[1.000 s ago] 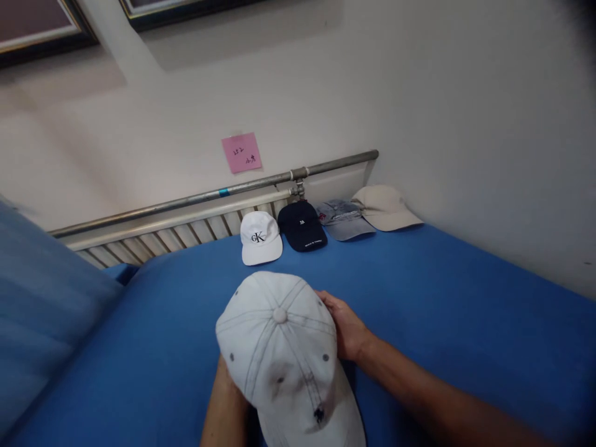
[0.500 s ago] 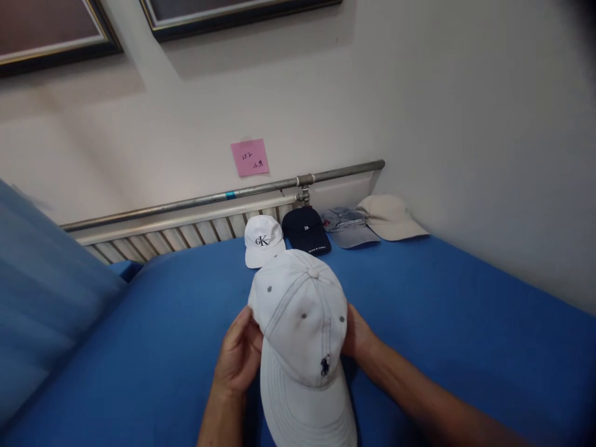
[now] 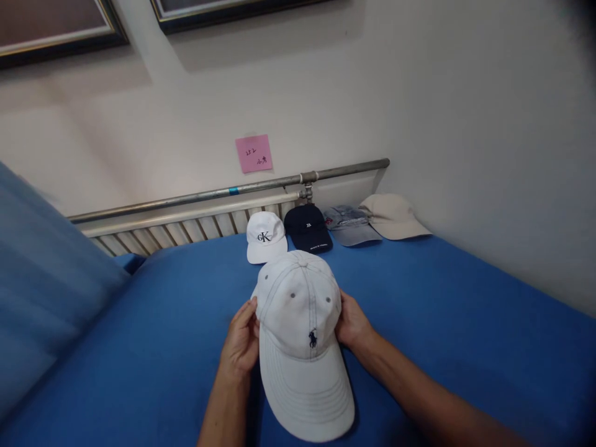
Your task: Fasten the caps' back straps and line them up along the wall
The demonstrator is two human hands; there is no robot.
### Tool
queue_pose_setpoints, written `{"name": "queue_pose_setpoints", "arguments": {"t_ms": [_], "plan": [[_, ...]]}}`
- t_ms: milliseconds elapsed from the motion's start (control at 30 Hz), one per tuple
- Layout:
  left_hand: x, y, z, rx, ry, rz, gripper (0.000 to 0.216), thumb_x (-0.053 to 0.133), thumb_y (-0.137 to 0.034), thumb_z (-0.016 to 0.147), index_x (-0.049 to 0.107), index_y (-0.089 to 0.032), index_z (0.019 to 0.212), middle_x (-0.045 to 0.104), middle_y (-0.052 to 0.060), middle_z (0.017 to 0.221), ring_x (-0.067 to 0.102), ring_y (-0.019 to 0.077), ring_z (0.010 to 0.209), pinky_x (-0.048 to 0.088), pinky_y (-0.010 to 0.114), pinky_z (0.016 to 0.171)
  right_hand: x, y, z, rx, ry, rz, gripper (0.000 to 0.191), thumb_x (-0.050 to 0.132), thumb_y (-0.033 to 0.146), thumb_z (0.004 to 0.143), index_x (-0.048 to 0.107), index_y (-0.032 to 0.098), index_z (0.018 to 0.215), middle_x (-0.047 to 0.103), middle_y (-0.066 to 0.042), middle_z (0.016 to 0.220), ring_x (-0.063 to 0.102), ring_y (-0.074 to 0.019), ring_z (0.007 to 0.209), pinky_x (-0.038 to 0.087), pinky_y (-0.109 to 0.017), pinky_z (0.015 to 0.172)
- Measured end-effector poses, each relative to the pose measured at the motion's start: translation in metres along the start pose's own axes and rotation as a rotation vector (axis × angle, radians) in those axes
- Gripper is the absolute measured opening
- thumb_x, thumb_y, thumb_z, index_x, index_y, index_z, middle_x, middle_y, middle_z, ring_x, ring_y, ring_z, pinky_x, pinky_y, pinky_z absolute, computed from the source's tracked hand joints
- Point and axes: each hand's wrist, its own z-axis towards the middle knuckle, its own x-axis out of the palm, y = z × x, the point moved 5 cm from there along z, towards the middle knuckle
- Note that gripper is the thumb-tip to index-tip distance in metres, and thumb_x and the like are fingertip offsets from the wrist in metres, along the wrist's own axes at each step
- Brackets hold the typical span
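Observation:
Between my two hands is a white baseball cap (image 3: 298, 316) with grey stitching and a small dark horse-rider emblem, its brim pointing down toward me. My left hand (image 3: 241, 338) grips the cap's left edge, with some fingers hidden behind it. On the opposite edge, my right hand (image 3: 354, 323) holds the cap, and its fingertips are out of sight. Beyond it, against the wall, lie a white cap with black letters (image 3: 266, 238), a navy cap (image 3: 307, 228), a faded grey-blue denim cap (image 3: 351, 225) and a beige cap (image 3: 395, 217).
A blue sheet (image 3: 153, 347) covers the surface under the caps. Behind it run a metal pipe (image 3: 186, 200) and a radiator (image 3: 205, 230). A blue curtain (image 3: 41, 292) hangs at left. A pink note (image 3: 254, 154) is stuck to the wall, below framed pictures (image 3: 223, 15).
The white cap in my hands has tipped so that its whole brim now shows, and its emblem sits higher and slightly left. Both hands still hold it. The view has shifted a little.

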Motion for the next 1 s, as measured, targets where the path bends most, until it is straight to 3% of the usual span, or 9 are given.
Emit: {"name": "queue_pose_setpoints", "arguments": {"t_ms": [167, 400, 633, 733, 867, 1000], "plan": [[-0.003, 0.005, 0.003, -0.081, 0.067, -0.064, 0.019, 0.053, -0.008, 0.088, 0.071, -0.011, 0.089, 0.076, 0.007, 0.082, 0.072, 0.0138, 0.073, 0.057, 0.022, 0.076, -0.001, 0.002, 0.001, -0.032, 0.019, 0.004, 0.015, 0.054, 0.024, 0.077, 0.066, 0.022, 0.068, 0.071, 0.0, 0.066, 0.066, -0.0188, 0.082, 0.049, -0.03, 0.083], [-0.011, 0.014, 0.011, -0.188, 0.108, -0.112, 0.03, 0.049, -0.01, 0.089, 0.07, -0.019, 0.109, 0.077, 0.005, 0.079, 0.072, 0.015, 0.074, 0.056, 0.022, 0.078, 0.003, 0.001, -0.002, -0.012, 0.067, 0.034, 0.015, 0.054, 0.022, 0.077, 0.068, 0.02, 0.072, 0.072, -0.001, 0.072, 0.066, -0.0192, 0.084, 0.048, -0.033, 0.088], [-0.005, 0.01, 0.01, -0.14, 0.135, -0.078, 0.03, 0.043, -0.011, 0.092, 0.072, -0.012, 0.092, 0.077, 0.008, 0.084, 0.073, 0.0159, 0.076, 0.057, 0.023, 0.073, -0.001, 0.007, 0.001, -0.068, 0.018, 0.057, 0.016, 0.053, 0.023, 0.078, 0.068, 0.02, 0.073, 0.072, -0.001, 0.073, 0.066, -0.0191, 0.085, 0.048, -0.033, 0.088], [-0.003, 0.016, 0.003, -0.164, 0.175, -0.053, 0.024, 0.049, -0.011, 0.09, 0.072, -0.012, 0.089, 0.077, 0.008, 0.086, 0.072, 0.0155, 0.078, 0.057, 0.024, 0.077, -0.003, 0.015, 0.002, -0.101, 0.016, 0.067, 0.017, 0.051, 0.023, 0.078, 0.068, 0.022, 0.075, 0.073, 0.0, 0.075, 0.066, -0.0191, 0.087, 0.049, -0.033, 0.087], [-0.009, 0.03, -0.015, -0.178, 0.129, 0.042, 0.016, 0.06, -0.005, 0.081, 0.073, -0.012, 0.086, 0.077, 0.007, 0.085, 0.072, 0.0154, 0.076, 0.057, 0.023, 0.076, -0.007, 0.028, 0.004, -0.128, 0.04, 0.073, 0.016, 0.052, 0.022, 0.076, 0.067, 0.022, 0.069, 0.072, -0.002, 0.07, 0.066, -0.0213, 0.088, 0.049, -0.034, 0.085], [-0.007, 0.048, -0.04, -0.154, 0.157, 0.081, 0.027, 0.068, -0.004, 0.075, 0.072, -0.017, 0.098, 0.076, 0.007, 0.095, 0.072, 0.018, 0.084, 0.057, 0.024, 0.075, -0.012, 0.036, 0.007, -0.16, 0.045, 0.089, 0.017, 0.052, 0.021, 0.075, 0.065, 0.023, 0.064, 0.071, -0.002, 0.065, 0.066, -0.0224, 0.084, 0.05, -0.034, 0.082]]}}
